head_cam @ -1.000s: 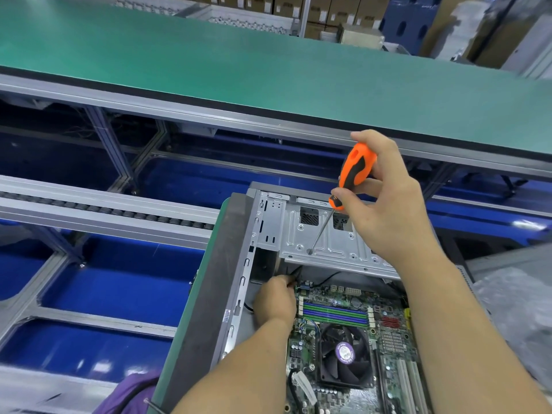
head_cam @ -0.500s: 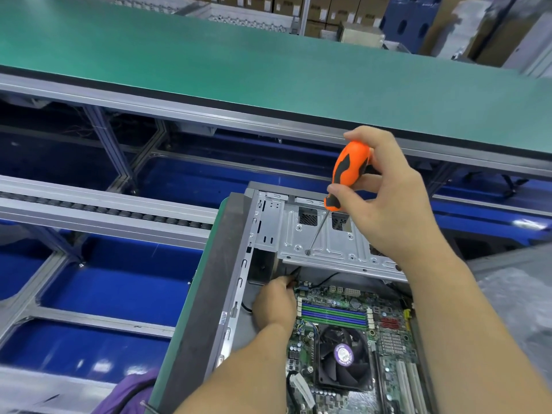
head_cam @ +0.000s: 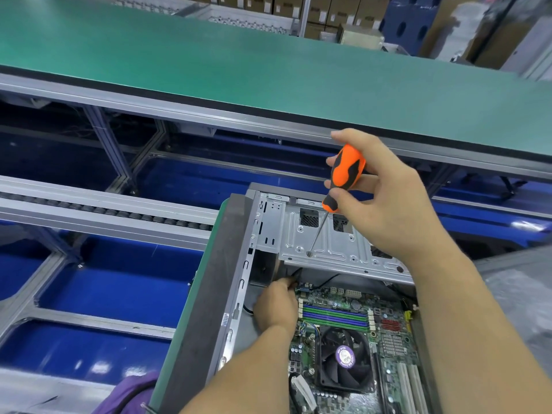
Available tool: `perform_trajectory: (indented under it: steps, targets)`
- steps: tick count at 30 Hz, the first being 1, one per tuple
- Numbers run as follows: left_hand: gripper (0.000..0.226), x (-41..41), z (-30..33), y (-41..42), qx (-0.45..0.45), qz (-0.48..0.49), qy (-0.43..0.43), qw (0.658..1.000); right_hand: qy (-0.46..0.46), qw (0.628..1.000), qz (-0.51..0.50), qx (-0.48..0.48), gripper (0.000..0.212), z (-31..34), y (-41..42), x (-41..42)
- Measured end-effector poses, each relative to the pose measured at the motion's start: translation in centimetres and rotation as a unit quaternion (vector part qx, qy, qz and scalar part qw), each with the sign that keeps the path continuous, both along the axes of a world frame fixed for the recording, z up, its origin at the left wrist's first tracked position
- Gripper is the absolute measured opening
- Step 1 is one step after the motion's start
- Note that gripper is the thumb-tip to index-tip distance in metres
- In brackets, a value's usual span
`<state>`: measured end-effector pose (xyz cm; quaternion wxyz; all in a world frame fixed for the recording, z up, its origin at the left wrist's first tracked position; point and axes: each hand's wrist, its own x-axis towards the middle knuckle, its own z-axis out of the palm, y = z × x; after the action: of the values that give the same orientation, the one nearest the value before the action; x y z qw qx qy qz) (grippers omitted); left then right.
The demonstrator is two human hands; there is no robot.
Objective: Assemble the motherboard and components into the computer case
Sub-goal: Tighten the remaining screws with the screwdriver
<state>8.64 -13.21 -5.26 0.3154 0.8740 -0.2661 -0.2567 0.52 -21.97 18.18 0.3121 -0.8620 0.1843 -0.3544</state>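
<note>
Fingers of my left hand [head_cam: 276,306] curl down inside the computer case [head_cam: 239,264], at the near left corner of the motherboard [head_cam: 358,324]; they seem to pinch a dark cable end [head_cam: 295,274] under the metal bracket [head_cam: 337,246], though my knuckles hide the tips, so I cannot tell for sure. The board already lies flat in the case, its long side running away from me, with the fan [head_cam: 345,358] and memory sticks [head_cam: 334,316] fitted. I judge the work well along: the bracket fixing and cabling are left. Further right, my right hand [head_cam: 379,201] wraps the orange handle of the screwdriver [head_cam: 346,171], thumb and fingers closed round it. Its shaft slants down and to the left, handle up and to the right, tip touching a hole in the bracket [head_cam: 309,254]. Whether a screw sits there is too small to make out.
</note>
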Motion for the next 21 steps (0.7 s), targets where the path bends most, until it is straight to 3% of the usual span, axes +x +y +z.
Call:
perform_trajectory:
  steps: [7, 14, 21]
  targets:
    - [0.026, -0.06, -0.08, 0.05, 0.005, -0.005, -0.007, 1.000, -0.003, 0.998, -0.060, -0.030, 0.058, -0.11, 0.33, 0.01]
    - [0.026, -0.05, -0.16, -0.04, 0.007, -0.004, -0.015, 1.000, 0.003, 0.999, -0.009, 0.034, 0.067, 0.35, -0.20, -0.06]
    - [0.027, -0.11, -0.40, -0.01, 0.004, 0.000, -0.008, 1.000, -0.002, 0.997, -0.067, -0.032, 0.060, -0.13, 0.04, 0.34]
